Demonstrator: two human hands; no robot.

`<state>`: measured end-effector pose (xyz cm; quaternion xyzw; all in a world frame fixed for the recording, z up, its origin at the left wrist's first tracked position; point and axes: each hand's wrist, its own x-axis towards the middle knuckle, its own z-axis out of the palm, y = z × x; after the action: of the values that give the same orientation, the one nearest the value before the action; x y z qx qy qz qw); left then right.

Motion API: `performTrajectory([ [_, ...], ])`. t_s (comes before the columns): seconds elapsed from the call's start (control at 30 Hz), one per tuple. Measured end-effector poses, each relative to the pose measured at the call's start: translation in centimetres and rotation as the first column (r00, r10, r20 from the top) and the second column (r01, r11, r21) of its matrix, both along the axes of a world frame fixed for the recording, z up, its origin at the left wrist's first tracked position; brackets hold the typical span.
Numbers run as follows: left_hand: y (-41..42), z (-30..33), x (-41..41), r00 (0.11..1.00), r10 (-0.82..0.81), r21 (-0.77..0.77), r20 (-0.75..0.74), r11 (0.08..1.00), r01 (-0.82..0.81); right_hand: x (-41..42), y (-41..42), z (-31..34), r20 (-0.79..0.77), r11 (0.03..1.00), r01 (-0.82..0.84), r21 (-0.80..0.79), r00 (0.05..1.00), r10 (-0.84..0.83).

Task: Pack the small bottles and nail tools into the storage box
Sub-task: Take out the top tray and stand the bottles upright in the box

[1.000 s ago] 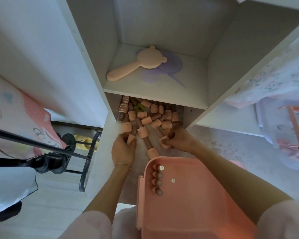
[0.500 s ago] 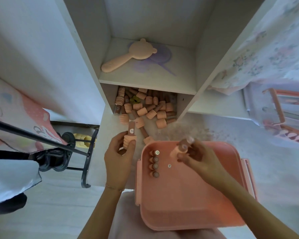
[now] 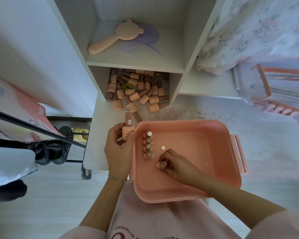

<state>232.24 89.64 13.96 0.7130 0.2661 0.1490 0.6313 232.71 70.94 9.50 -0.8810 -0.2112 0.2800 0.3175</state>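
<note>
Your right hand (image 3: 178,163) is inside the pink storage box (image 3: 219,171), fingers pinched around a small bottle (image 3: 161,165) that stands upright near the box floor, just below a column of four bottles (image 3: 148,147) already lined up against the box's left wall. Those four stand upright, close to one another, their bases facing the camera. Two small round stickers (image 3: 163,148) lie loose on the box floor, well apart from each other.

Your left hand (image 3: 119,149) is outside the box, just beside its left rim, curled around the ribbed pink cap of another bottle (image 3: 128,125); the brown body points away from you, with a small round label on it. You wear a thin bracelet (image 3: 116,178) on that wrist.

The box rests on your lap, its far edge near the white worktop (image 3: 100,135). Beyond it, the remaining pile of bottles (image 3: 138,92) lies jumbled in the lower shelf compartment (image 3: 100,80), spilling out onto the worktop; a few lie just beyond the bottle in your left hand. Something yellow-green sits among the pile, too small to identify.

On the shelf above lies a bear-shaped hand mirror (image 3: 117,36), partly over a purple one (image 3: 145,40).
</note>
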Motion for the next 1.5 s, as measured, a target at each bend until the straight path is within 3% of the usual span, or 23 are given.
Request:
performTrajectory([
  [0.27, -0.6, 0.0, -0.7, 0.999, 0.033, 0.001, 0.021, 0.999, -0.033, 0.1, -0.7, -0.9, -0.028, 1.0, 0.004, -0.002, 1.0, -0.004],
  [0.5, -0.9, 0.0, -0.7, 0.998, 0.058, -0.007, 0.009, 0.998, -0.058, 0.3, -0.8, -1.7, -0.027, 0.995, -0.007, -0.1, 1.0, 0.004],
  [0.97, -1.0, -0.2, -0.6, 0.997, 0.078, -0.02, -0.002, 0.997, -0.078, -0.1, 1.9, -2.3, -0.084, 0.998, 0.06, 0.005, 0.995, -0.059],
  [1.5, -0.8, -0.7, -0.6, 0.997, 0.074, 0.002, -0.011, 0.997, -0.074, -0.3, 2.3, -2.6, -0.022, 0.996, 0.087, 0.023, 0.996, -0.087],
])
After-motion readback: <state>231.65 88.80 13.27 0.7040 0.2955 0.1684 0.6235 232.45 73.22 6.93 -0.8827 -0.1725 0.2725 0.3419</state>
